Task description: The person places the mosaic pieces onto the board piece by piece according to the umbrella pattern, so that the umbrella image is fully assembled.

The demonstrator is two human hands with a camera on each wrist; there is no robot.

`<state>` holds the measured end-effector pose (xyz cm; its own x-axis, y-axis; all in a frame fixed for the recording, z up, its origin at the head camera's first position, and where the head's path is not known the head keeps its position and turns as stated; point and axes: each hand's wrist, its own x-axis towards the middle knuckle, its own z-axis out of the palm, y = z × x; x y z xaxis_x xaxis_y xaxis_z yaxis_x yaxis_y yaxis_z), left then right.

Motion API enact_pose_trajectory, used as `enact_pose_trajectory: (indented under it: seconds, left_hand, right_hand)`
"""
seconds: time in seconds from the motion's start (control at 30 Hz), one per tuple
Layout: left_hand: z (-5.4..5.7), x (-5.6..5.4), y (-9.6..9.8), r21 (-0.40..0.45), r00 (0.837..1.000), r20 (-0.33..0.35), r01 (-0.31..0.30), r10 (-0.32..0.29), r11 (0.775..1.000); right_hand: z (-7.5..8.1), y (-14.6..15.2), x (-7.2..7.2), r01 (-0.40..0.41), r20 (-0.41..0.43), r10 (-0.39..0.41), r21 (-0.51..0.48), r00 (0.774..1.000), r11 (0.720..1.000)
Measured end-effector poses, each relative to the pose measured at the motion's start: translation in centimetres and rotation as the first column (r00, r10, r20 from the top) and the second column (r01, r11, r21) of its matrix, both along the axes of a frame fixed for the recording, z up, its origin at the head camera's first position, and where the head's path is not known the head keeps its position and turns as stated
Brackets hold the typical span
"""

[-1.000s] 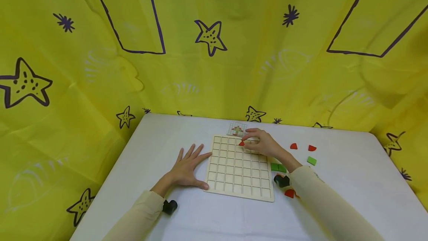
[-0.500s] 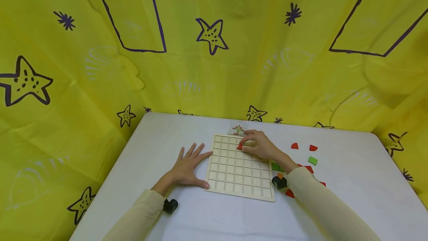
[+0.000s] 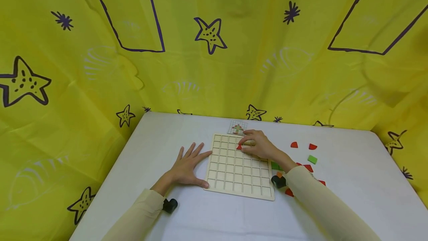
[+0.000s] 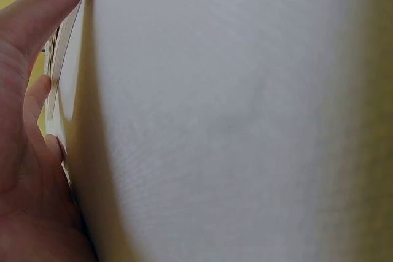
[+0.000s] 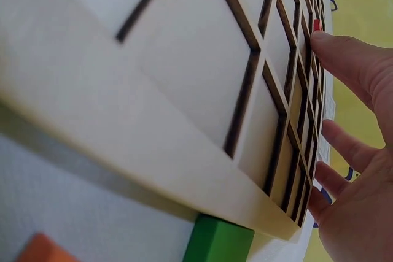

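Note:
A pale wooden grid board (image 3: pixel 239 195) lies on the white table. My left hand (image 3: pixel 184 170) rests flat beside it, fingers spread, with thumb and index fingertip touching the left edge. Over the upper middle of the board, my right hand (image 3: pixel 262 147) pinches a small red tile (image 3: pixel 239 147) between thumb and fingers, down at a cell in the second row; it looks triangular from above. In the right wrist view only a sliver of the red tile (image 5: pixel 317 24) shows beyond the thumb tip. The other cells in sight hold no pieces.
A small card with a coloured grid pattern (image 3: pixel 236 126) lies behind the board. Right of it are several red pieces (image 3: pixel 312 147), a green tile (image 3: pixel 312 159), green blocks (image 5: pixel 218 240) against the board's edge and an orange piece (image 5: pixel 46 250). A yellow curtain (image 3: pixel 214 77) hangs behind.
My right hand has brought the red tile slightly nearer and left, down to the cell, and has held almost still over the last half second. The left hand has stayed in place.

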<state>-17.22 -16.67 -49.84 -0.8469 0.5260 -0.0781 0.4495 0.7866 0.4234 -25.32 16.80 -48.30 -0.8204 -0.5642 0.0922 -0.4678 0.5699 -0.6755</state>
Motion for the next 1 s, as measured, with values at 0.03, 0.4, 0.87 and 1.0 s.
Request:
enact_pose_trajectory:
  seconds: [0.03,0.4,0.87,1.0]
  left_hand:
    - [0.00,0.00,-0.01,-0.001,1.000,0.000,0.000,0.000,1.000]
    - [-0.02,0.01,-0.13,0.001,1.000,0.009,-0.003,0.003,1.000]
    - [0.06,-0.01,-0.06,0.002,1.000,0.006,0.001,-0.001,1.000]
    - [0.06,-0.06,-0.02,0.010,1.000,0.005,0.004,-0.004,1.000]
  right_hand:
    - [-0.02,-0.03,-0.02,0.000,-0.002,0.000,0.002,1.000,1.000]
    - [0.19,-0.34,-0.05,0.005,-0.011,-0.005,0.034,1.000,0.999]
    - [0.26,-0.31,-0.12,0.000,-0.022,0.001,0.052,1.000,0.999]
    - [0.37,-0.28,-0.03,0.004,0.001,-0.004,0.040,1.000,0.999]
